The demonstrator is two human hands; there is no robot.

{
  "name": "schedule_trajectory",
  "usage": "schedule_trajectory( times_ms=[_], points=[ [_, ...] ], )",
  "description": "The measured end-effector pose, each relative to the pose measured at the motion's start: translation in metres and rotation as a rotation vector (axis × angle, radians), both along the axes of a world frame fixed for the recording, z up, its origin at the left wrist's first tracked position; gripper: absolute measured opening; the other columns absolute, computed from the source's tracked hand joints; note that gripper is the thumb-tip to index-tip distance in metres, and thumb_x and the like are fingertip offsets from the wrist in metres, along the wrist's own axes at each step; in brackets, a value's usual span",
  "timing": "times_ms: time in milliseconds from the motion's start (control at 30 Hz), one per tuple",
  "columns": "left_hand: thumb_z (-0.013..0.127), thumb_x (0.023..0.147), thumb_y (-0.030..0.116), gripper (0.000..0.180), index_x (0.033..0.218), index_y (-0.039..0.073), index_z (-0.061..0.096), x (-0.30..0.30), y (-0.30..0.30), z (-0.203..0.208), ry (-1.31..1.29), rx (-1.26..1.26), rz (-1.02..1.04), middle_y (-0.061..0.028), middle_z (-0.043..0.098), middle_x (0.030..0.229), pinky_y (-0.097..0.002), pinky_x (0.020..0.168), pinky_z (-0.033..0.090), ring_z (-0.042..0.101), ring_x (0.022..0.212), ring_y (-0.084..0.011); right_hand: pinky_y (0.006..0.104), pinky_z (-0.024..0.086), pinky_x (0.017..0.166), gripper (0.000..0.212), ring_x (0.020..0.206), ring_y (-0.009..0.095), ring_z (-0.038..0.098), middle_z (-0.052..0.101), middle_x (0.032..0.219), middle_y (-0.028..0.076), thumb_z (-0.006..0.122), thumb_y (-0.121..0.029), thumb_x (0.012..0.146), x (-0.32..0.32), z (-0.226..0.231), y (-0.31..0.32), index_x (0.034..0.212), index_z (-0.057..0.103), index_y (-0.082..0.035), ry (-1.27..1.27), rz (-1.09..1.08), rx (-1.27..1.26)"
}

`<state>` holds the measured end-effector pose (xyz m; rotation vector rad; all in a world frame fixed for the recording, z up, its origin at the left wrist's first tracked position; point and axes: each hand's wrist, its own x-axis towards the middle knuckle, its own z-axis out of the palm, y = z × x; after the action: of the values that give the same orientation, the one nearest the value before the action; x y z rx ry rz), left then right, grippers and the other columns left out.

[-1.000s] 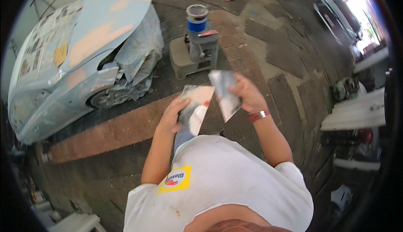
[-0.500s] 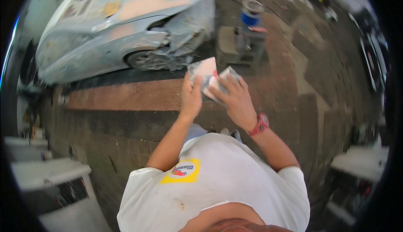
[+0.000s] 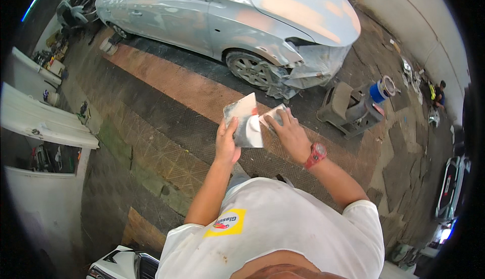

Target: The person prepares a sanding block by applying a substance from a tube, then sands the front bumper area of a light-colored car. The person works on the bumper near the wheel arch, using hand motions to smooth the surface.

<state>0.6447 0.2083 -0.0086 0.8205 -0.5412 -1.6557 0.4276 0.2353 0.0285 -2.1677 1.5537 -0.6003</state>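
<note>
My left hand [image 3: 227, 141] is closed around the lower left edge of a flat metal mixing plate [image 3: 245, 135]. Pale pinkish putty, a white patch and a small red spot lie on the plate. Pinched in my right hand [image 3: 292, 136] is a flat, light-coloured putty spreader [image 3: 273, 116], held beside the plate's right edge. Fingers cover much of the spreader; whether it touches the plate is hard to tell. Beyond my hands stands a grey car [image 3: 192, 24] with pinkish filled patches and plastic sheeting over its front end.
To the right, a step stool [image 3: 348, 110] bears a blue-banded can [image 3: 382, 89]. A white cabinet [image 3: 45, 122] stands at left. Part of a white car [image 3: 118, 264] shows at lower left. Another person [image 3: 439, 94] is far right, near parts on the floor.
The view has turned, so the car and stool sit farther right and lower. The spreader has shifted from over the plate's lower right part to beside its right edge, exposing more plate.
</note>
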Motion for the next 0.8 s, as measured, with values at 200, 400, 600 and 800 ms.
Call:
schedule_trajectory(
  times_ms=[200,400,600,800],
  points=[
    [0.057,0.109,0.018,0.042,0.149,0.004,0.051,0.106,-0.058,0.001,0.007,0.041,0.084,-0.0106,0.063,0.141,-0.0383,0.109,0.050,0.062,0.128,-0.0215,0.0401,0.052,0.108,0.065,0.123,0.033,0.066,0.050,0.149,0.018,0.056,0.008,0.094,0.122,0.002,-0.080,0.156,0.043,-0.007,-0.560,0.184,0.075],
    [0.053,0.112,0.024,0.046,0.151,0.001,0.045,0.170,-0.131,0.011,-0.348,-0.131,0.363,-0.0139,0.059,0.143,-0.0419,0.111,0.047,0.059,0.129,-0.0242,0.0364,0.046,0.114,0.057,0.126,0.020,0.063,0.067,0.135,0.009,0.064,-0.001,0.099,0.172,0.030,-0.141,0.153,0.049,-0.001,-1.422,-0.063,0.862],
    [0.054,0.112,0.026,0.049,0.153,0.002,0.043,0.195,-0.185,0.023,-0.243,-0.114,0.468,-0.0127,0.057,0.145,-0.0421,0.113,0.045,0.058,0.131,-0.0242,0.0356,0.049,0.108,0.059,0.123,0.030,0.067,0.066,0.139,0.016,0.058,0.002,0.093,0.157,0.005,-0.229,0.151,0.056,-0.007,-0.380,0.213,0.153],
    [0.054,0.112,0.027,0.042,0.143,-0.002,0.054,0.198,-0.259,0.012,-0.777,-0.170,0.246,-0.0121,0.067,0.125,-0.0341,0.101,0.049,0.061,0.118,-0.0176,0.0666,0.028,0.121,0.056,0.143,0.035,0.049,0.059,0.146,0.010,0.063,-0.004,0.082,0.202,-0.006,-0.331,0.133,0.070,-0.024,-0.040,0.262,-0.420]
  ],
)
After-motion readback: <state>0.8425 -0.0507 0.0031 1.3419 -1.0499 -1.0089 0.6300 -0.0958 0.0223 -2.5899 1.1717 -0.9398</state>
